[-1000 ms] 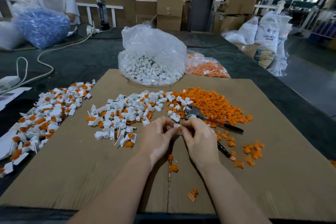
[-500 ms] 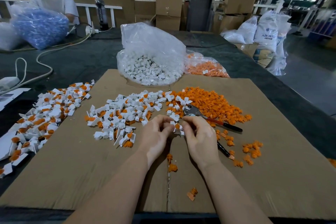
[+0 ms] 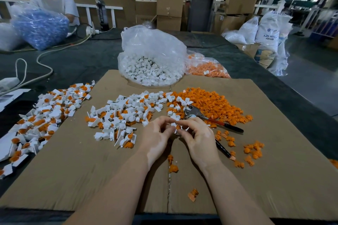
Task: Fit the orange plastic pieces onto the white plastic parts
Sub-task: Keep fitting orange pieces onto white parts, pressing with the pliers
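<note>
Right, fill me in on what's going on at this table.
A person is assembling small parts over a cardboard sheet. Both the left hand and right hand pinch one white part with an orange piece in it. Loose orange pieces lie ahead, finished parts at left.

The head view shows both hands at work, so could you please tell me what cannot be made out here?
- White part, head view: mostly hidden by the fingers of both hands; whether its orange piece is seated is unclear.
- Pliers: handles partly hidden behind the right hand.
- Finished pile: cut off at the left edge.
</note>
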`<state>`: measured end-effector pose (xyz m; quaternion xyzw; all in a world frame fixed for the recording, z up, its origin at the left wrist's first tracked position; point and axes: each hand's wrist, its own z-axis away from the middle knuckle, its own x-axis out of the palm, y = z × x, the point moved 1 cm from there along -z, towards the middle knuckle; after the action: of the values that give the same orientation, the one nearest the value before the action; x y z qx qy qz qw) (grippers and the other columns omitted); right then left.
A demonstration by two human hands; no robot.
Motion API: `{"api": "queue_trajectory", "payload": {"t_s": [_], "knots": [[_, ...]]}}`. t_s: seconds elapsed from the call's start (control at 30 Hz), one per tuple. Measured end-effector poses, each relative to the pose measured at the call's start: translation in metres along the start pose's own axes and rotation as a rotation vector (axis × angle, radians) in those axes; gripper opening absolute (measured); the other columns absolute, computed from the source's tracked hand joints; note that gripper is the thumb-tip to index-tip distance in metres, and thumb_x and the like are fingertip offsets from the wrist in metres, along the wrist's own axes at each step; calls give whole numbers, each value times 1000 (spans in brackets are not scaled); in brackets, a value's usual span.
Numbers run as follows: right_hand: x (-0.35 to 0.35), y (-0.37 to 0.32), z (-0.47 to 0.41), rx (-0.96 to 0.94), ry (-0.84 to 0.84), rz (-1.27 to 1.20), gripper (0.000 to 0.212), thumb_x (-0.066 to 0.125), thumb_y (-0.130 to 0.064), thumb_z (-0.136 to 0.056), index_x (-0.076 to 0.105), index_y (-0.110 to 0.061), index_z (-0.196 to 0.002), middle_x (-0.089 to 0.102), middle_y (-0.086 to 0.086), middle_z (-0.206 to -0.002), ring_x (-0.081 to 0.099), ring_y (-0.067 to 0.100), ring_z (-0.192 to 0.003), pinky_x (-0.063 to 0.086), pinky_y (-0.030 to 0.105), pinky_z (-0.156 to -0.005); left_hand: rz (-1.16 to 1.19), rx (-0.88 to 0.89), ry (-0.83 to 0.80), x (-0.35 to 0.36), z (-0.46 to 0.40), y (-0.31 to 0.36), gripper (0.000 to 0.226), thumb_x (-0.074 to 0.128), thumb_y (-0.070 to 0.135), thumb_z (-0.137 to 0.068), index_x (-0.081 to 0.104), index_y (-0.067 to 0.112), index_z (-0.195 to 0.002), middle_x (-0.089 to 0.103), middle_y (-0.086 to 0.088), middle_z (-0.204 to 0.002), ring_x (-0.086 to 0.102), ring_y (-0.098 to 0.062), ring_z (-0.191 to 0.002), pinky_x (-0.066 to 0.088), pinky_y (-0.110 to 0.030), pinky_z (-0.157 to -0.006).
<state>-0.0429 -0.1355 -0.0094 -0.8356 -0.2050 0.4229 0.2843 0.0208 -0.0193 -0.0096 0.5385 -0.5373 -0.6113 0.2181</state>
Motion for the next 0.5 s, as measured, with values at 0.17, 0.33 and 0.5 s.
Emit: {"api": "queue_trajectory", "payload": {"t_s": [0.17, 0.33, 0.5], "knots": [[0, 1, 1, -31, 16, 18, 21, 66, -8, -83, 69, -15, -102, 61, -4, -89, 55, 8, -87, 45, 19, -78, 12, -5, 9, 1, 0, 0, 13, 58, 21, -90, 64, 22, -101, 65, 0, -83, 58, -10, -80, 45, -25, -73], [1, 0, 0, -31, 14, 35, 21, 67, -11, -83, 69, -16, -103, 61, -7, -90, 55, 9, -89, 48, 27, -80, 39, 2, 10, 2, -2, -2, 9, 63, 21, -87, 64, 22, -96, 64, -6, -78, 56, -11, -71, 40, -13, -60], [-9, 2, -3, 75, 165, 283, 31, 66, -24, -83, 64, -14, -112, 62, 1, -109, 51, 18, -108, 33, 33, -90, 164, -49, 23, 3, -6, -4, 10, 66, 17, -85, 65, 16, -95, 66, -11, -79, 62, -17, -74, 42, -10, -59]]}}
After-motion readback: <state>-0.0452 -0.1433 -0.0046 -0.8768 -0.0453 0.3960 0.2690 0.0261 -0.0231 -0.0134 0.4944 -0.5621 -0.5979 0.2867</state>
